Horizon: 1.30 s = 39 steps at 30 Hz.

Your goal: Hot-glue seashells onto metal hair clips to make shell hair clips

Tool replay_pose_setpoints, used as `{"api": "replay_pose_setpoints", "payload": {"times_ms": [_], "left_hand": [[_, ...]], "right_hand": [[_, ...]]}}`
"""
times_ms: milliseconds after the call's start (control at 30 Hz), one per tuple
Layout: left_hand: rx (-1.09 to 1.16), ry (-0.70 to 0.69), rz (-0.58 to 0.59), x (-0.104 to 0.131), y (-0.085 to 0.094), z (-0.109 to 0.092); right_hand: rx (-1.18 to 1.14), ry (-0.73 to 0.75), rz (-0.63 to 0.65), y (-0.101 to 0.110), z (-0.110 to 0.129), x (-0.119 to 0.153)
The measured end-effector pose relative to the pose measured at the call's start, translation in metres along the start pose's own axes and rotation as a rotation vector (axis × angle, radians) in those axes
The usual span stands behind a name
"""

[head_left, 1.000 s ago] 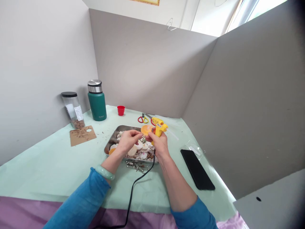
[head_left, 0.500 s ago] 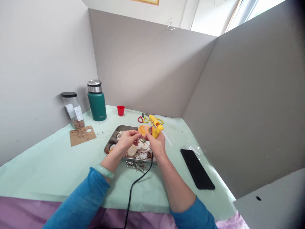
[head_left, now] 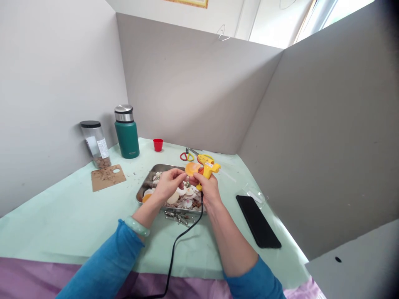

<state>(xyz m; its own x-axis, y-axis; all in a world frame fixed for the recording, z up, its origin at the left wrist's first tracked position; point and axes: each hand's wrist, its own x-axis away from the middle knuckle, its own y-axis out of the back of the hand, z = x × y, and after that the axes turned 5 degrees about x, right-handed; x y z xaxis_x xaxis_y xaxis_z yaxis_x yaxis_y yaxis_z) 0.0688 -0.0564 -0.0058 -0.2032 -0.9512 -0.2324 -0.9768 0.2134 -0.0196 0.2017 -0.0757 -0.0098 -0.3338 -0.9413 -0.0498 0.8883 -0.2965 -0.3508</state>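
My right hand (head_left: 208, 185) is wrapped round a yellow glue gun (head_left: 210, 167) with a black cord running down from it. Between the thumb and fingers of the same hand is an orange shell (head_left: 192, 168). Close to the shell's left side, my left hand (head_left: 170, 181) is closed in a pinch; anything between its fingertips is too small to make out. Both hands are over a metal tray (head_left: 144, 183) that holds white and orange shells (head_left: 174, 197) and small brownish pieces.
Metal clips (head_left: 177, 217) lie before the tray. Behind are scissors (head_left: 187, 156) and a red cup (head_left: 158, 145). A green bottle (head_left: 127, 137), jar (head_left: 96, 144) and brown card (head_left: 108, 177) stand or lie left; a black phone (head_left: 258, 221) and clear plastic (head_left: 255, 194) lie right.
The glue gun has turned in my right hand, and its clear stick no longer shows plainly. The orange shell has shifted slightly right. My left fingers have come away from the shell.
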Motion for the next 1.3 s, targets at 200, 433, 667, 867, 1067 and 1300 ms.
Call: {"api": "replay_pose_setpoints", "payload": {"times_ms": [200, 433, 667, 867, 1067, 1300], "left_hand": [[0.102, 0.058, 0.048, -0.001, 0.001, 0.001], [-0.011, 0.048, 0.036, -0.001, 0.002, 0.002], [-0.26, -0.058, -0.001, -0.001, 0.003, 0.004], [-0.446, -0.181, 0.007, 0.002, 0.006, 0.0], [-0.48, -0.19, 0.126, 0.022, 0.002, -0.021], [-0.573, -0.398, 0.614, 0.091, -0.043, -0.05]], "right_hand": [[0.003, -0.016, 0.012, 0.0, 0.0, 0.0], [0.071, 0.068, -0.014, -0.005, 0.0, 0.003], [0.142, 0.145, -0.006, -0.006, -0.006, 0.004], [0.103, 0.137, -0.066, 0.003, -0.001, -0.005], [0.049, 0.069, 0.02, 0.018, 0.011, -0.013], [0.06, 0.055, 0.107, 0.017, 0.009, -0.012]]}}
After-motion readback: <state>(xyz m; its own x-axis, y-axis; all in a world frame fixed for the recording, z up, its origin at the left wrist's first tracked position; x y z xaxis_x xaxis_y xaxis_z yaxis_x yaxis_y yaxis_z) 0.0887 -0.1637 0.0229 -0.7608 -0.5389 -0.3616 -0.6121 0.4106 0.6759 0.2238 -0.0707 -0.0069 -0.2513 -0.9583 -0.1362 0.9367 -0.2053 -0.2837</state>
